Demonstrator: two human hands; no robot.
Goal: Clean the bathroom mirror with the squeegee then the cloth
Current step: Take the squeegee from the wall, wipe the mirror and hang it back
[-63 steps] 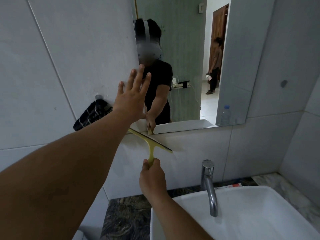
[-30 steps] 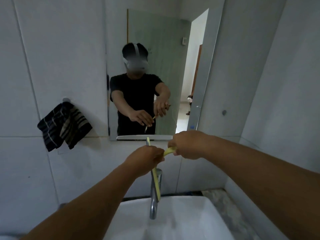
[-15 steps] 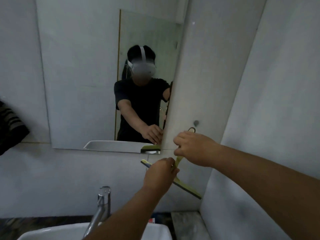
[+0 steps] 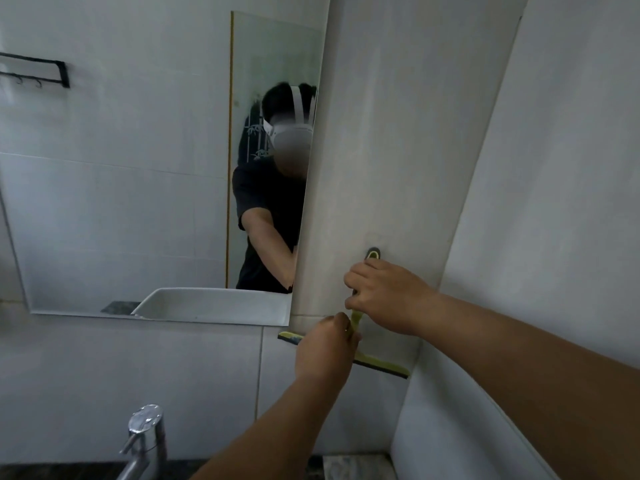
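**Squeegee at the wall hook, both hands on it**

The yellow squeegee [image 4: 360, 342] is up against the white tiled wall just right of the mirror [image 4: 138, 174], below the mirror's bottom right corner. Its blade runs slanted, left end higher near the mirror corner, right end lower and closer to the side wall. The handle points up, and its looped top sits right at a small dark hook [image 4: 374, 252] on the tile; can't tell if the loop is actually over the hook or just touching it.

The right hand [image 4: 388, 294] has its fingers clamped around the upper part of the handle, right under the hook. The left hand [image 4: 325, 351] comes up from below with fingers closed on the squeegee where the handle meets the blade, covering the middle of the blade.

Going outward: the mirror shows the person's reflection in a black shirt, plus the rim of the white sink. A chrome tap [image 4: 143, 441] is at the near bottom left. A black rack with hooks [image 4: 38, 71] shows at the far upper left.
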